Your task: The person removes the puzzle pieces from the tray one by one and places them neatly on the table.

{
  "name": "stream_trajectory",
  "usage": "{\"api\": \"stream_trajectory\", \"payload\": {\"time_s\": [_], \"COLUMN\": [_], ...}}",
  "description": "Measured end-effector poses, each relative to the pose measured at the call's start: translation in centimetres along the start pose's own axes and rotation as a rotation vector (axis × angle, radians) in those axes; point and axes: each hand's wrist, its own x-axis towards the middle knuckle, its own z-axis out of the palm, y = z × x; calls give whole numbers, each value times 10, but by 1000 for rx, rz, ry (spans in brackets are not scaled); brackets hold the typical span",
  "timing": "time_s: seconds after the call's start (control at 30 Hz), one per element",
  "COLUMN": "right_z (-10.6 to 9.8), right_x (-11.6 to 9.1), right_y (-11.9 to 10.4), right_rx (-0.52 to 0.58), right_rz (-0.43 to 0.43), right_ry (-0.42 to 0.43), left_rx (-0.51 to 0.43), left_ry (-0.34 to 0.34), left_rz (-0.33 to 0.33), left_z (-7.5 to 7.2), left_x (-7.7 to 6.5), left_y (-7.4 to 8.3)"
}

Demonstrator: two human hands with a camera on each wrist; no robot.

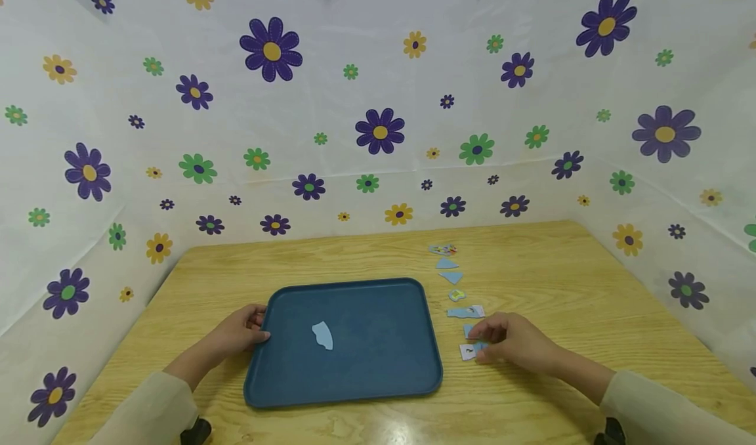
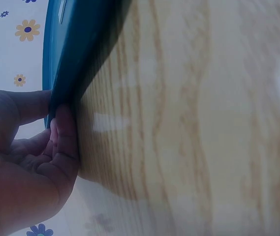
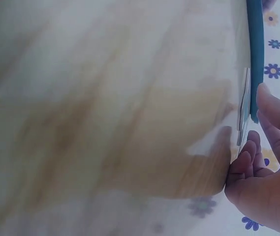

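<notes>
A dark blue tray (image 1: pixel 348 379) lies on the table with one light-blue, irregular flat piece (image 1: pixel 323 336) on it. My left hand (image 1: pixel 241 329) grips the tray's left edge, thumb over the rim; the left wrist view shows the other fingers of this hand (image 2: pixel 36 152) curled beneath the rim. Right of the tray, my right hand (image 1: pixel 520 343) is over two flat pieces, fingertips close to a small blue piece (image 1: pixel 468 331) and a white-and-blue printed piece (image 1: pixel 468 352). In the right wrist view, thumb and fingers of that hand (image 3: pixel 267 157) are apart, beside the pieces' edges (image 3: pixel 243 105).
Up the tray's right side runs a column of cut pieces: a blue-and-white strip (image 1: pixel 464 312), a yellow-marked piece (image 1: pixel 457 295), two blue triangular pieces (image 1: pixel 451 277) and a colourful printed piece (image 1: pixel 443 250). Flower-patterned sheeting (image 1: pixel 331 104) encloses the wooden table (image 1: pixel 543 268).
</notes>
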Motion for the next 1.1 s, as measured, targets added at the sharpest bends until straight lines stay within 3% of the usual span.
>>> {"api": "stream_trajectory", "payload": {"time_s": [0.57, 1.1], "right_z": [7, 53], "right_x": [22, 61], "right_y": [-19, -53], "right_rx": [31, 109], "right_rz": [-33, -74], "right_ry": [37, 53], "left_rx": [19, 13], "left_ry": [4, -8], "left_rz": [3, 24], "left_z": [-2, -3], "left_x": [2, -1], "left_y": [-1, 0]}}
